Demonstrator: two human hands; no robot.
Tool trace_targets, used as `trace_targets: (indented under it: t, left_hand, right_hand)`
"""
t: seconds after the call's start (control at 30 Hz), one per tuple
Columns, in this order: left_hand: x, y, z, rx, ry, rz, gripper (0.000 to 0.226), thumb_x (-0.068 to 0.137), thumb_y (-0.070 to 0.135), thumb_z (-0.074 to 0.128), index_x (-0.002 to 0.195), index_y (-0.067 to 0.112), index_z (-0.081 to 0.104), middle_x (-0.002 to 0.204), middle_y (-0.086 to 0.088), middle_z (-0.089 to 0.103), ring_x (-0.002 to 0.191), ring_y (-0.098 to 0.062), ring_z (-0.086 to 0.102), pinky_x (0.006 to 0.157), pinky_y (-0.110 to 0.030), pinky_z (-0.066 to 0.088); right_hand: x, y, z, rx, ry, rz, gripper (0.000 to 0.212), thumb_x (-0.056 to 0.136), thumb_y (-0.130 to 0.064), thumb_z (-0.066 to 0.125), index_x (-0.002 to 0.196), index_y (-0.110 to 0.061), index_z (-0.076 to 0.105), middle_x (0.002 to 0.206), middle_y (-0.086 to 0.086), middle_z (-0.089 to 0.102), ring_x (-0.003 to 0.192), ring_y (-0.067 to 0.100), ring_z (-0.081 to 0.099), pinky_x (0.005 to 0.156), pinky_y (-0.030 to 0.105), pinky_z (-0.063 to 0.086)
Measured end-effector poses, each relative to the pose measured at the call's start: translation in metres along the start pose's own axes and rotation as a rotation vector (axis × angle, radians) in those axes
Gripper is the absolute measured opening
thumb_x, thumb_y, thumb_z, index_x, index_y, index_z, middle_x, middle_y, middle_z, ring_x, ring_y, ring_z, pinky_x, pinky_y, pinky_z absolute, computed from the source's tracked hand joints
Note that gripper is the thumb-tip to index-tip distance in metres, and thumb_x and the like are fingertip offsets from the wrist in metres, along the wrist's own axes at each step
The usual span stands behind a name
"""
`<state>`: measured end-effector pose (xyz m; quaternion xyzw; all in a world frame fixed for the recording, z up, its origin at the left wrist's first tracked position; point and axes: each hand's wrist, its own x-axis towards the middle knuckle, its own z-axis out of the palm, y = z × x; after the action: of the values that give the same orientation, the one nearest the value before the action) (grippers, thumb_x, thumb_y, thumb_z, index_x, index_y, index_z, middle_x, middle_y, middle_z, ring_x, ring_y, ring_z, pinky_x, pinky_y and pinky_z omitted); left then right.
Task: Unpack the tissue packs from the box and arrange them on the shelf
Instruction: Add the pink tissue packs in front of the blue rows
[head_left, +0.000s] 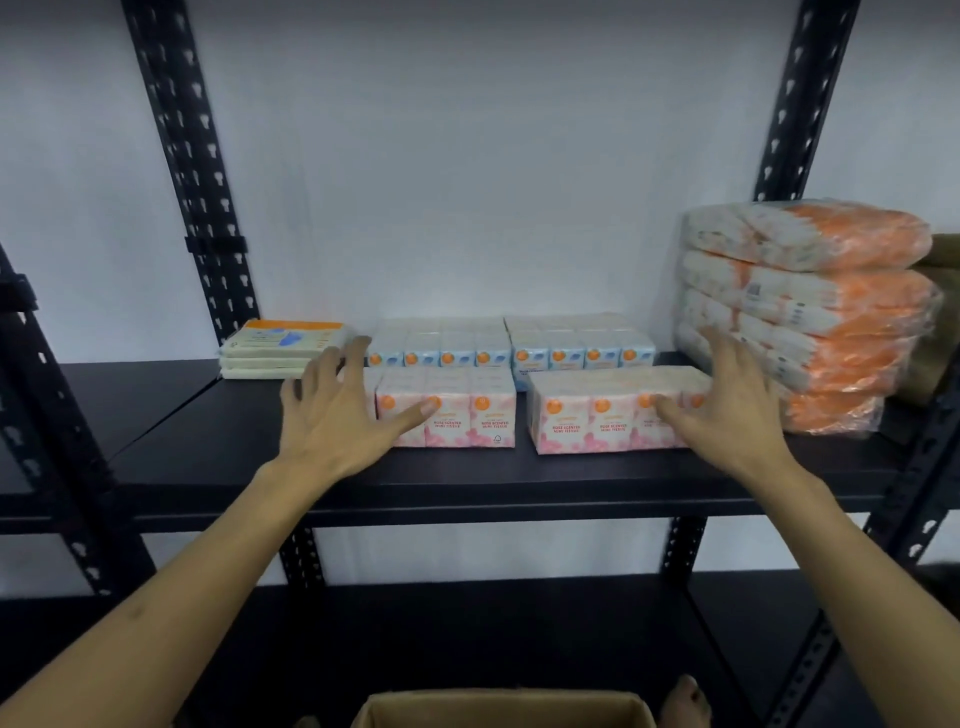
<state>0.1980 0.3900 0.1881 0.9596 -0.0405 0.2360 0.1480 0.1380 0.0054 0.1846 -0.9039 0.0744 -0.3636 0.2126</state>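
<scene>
Reaching out, both hands, left hand (332, 415) and right hand (727, 410), spread flat against pink tissue packs (447, 415) near the shelf (260, 467) front edge.

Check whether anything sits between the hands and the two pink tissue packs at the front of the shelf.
Nothing visible does. The left hand reaches the left pink pack and the right hand lies against the right pink pack, fingers spread, with only bare shelf in front.
</scene>
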Motion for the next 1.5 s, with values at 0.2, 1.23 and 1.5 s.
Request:
trace_targets:
  t: [0.2,1.23,1.5]
  left_hand:
    - [0.006,0.039,0.026,0.171,-0.174,0.182,0.102,0.072,0.097,0.038,0.157,0.047,0.011,0.170,-0.004,0.011,0.155,-0.035,0.006,0.121,-0.066,0.005]
    - [0.065,0.039,0.089,0.190,-0.013,0.230,0.093,0.076,0.091,0.043,0.155,0.044,0.024,0.165,0.001,0.022,0.149,-0.042,0.014,0.115,-0.072,0.002]
    - [0.062,0.040,0.091,0.180,0.039,0.229,0.095,0.075,0.092,0.043,0.154,0.041,0.029,0.163,0.000,0.028,0.149,-0.041,0.018,0.115,-0.071,0.002]
  right_hand:
    - [0.001,-0.026,0.038,-0.319,-0.400,-0.170,0.092,0.081,-0.080,0.054,0.156,-0.044,0.015,0.167,0.002,0.015,0.154,0.027,0.008,0.120,0.063,0.003]
    - [0.054,-0.002,0.117,-0.208,-0.240,-0.276,0.096,0.067,-0.087,0.032,0.149,-0.038,0.035,0.151,0.000,0.037,0.145,0.027,0.022,0.116,0.062,0.002]
    - [0.051,-0.003,0.117,-0.218,-0.192,-0.286,0.090,0.071,-0.084,0.037,0.147,-0.037,0.039,0.151,0.000,0.040,0.144,0.028,0.025,0.117,0.064,0.004]
